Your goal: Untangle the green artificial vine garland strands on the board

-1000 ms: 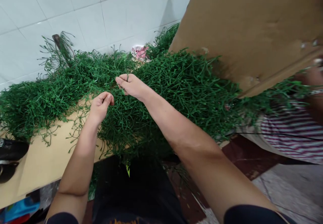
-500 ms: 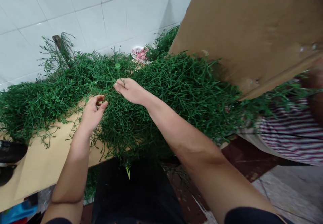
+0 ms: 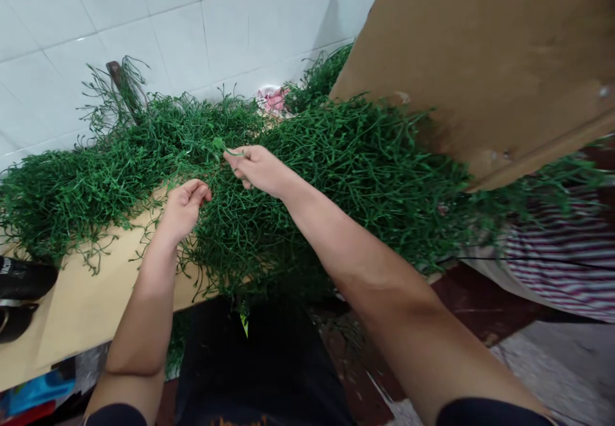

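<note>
My right hand (image 3: pixel 262 168) pinches a thin green plastic-looking stem (image 3: pixel 234 152), whose rounded green head (image 3: pixel 218 143) points away to the left. Lower and to the left, my left hand (image 3: pixel 184 209) has its fingertips pressed together over the heap's edge; whatever they hold, if anything, is too small to make out. Under and beside my right forearm spreads a big heap of green stems (image 3: pixel 365 170), thin and branching with small knobbed tips. Another bank of the same stems (image 3: pixel 96 176) runs along the wall on the left.
A cardboard sheet (image 3: pixel 91 304) covers the tabletop. Upright at the right stands a large cardboard panel (image 3: pixel 480 61). A black bottle (image 3: pixel 26 278) lies at the left edge. Pink bits in a white dish (image 3: pixel 273 100) sit by the tiled wall. Striped clothing of another person (image 3: pixel 567 253) shows at right.
The stem in my right hand has tipped from upright to leaning left. My left hand's fingers have come together from a looser curl. The view has shifted slightly.
</note>
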The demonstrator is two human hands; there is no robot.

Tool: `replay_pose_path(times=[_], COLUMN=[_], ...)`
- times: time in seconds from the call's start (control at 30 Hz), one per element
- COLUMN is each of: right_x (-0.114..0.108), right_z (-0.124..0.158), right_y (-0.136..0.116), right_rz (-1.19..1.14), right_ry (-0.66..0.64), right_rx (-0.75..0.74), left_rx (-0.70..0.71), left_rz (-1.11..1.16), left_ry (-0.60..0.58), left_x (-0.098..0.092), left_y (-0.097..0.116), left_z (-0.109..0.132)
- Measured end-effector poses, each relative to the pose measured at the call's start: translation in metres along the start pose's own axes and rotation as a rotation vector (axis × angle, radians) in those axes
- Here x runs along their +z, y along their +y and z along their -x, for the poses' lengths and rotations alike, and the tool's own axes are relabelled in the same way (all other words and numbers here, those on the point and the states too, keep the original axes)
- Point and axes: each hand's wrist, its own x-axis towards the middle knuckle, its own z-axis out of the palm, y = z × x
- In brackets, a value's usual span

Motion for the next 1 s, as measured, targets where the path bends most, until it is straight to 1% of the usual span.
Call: replay_pose_path(times=[0.03, 0.1, 0.17, 0.2, 0.27, 0.33, 0.4, 0.47, 0.57, 0.6, 0.63, 0.67, 0.7, 0.73, 0.77, 0.83, 0.9, 0.97, 1.0], right_x=[-0.003, -0.006, -0.004, 0.0, 0.011, 0.021, 0.021, 0.004, -0.044, -0.059, -0.07, -0.075, -0.073, -0.065, -0.05, -0.006, 0.047, 0.097, 0.119], right_z=[-0.001, -0.004, -0.005, -0.006, -0.009, -0.015, -0.024, -0.036, -0.047, -0.048, -0.048, -0.046, -0.043, -0.039, -0.034, -0.019, 0.0, 0.02, 0.029], right_y=[0.003, 0.007, 0.008, 0.007, 0.003, -0.001, -0.002, 0.003, 0.017, 0.021, 0.022, 0.022, 0.018, 0.011, 0.002, -0.02, -0.042, -0.057, -0.062], right_rz=[-0.001, 0.121, 0.328, 0.421, 0.544, 0.601, 0.617, 0.579, 0.462, 0.449, 0.437, 0.425, 0.417, 0.411, 0.412, 0.443, 0.505, 0.529, 0.5], right_ry=[0.076, 0.218, 0.313, 0.353, 0.426, 0.46, 0.48, 0.546, 0.739, 0.782, 0.768, 0.735, 0.674, 0.591, 0.497, 0.256, -0.02, -0.324, -0.473], right_rx=[0.003, -0.021, -0.061, -0.087, -0.144, -0.196, -0.208, -0.146, 0.006, 0.002, 0.01, 0.018, 0.016, 0.007, -0.007, -0.084, -0.135, -0.205, -0.262], left_rx=[0.011, 0.025, 0.026, 0.025, 0.025, 0.025, 0.033, 0.049, 0.034, 0.004, -0.029, -0.058, -0.075, -0.076, -0.06, -0.013, 0.007, 0.002, -0.002], left_rz=[0.0, 0.002, -0.003, -0.004, 0.001, 0.013, 0.04, 0.065, 0.042, 0.017, -0.008, -0.031, -0.055, -0.079, -0.106, -0.184, -0.28, -0.354, -0.378], left_ry=[-0.047, -0.135, -0.147, -0.124, -0.037, 0.056, 0.108, 0.107, 0.026, -0.009, -0.042, -0.081, -0.118, -0.148, -0.172, -0.205, -0.186, -0.161, -0.143], left_x=[-0.001, 0.001, 0.006, 0.01, 0.016, 0.02, 0.019, 0.014, 0.003, 0.001, 0.0, 0.002, 0.005, 0.01, 0.017, 0.031, 0.041, 0.046, 0.047], left_y=[0.0, 0.001, 0.001, 0.0, -0.001, 0.0, 0.003, 0.008, 0.014, 0.014, 0.014, 0.012, 0.011, 0.009, 0.007, 0.003, -0.001, -0.006, -0.008], left_z=[0.004, 0.013, 0.022, 0.025, 0.028, 0.031, 0.036, 0.046, 0.064, 0.068, 0.071, 0.072, 0.071, 0.07, 0.068, 0.064, 0.063, 0.064, 0.065])
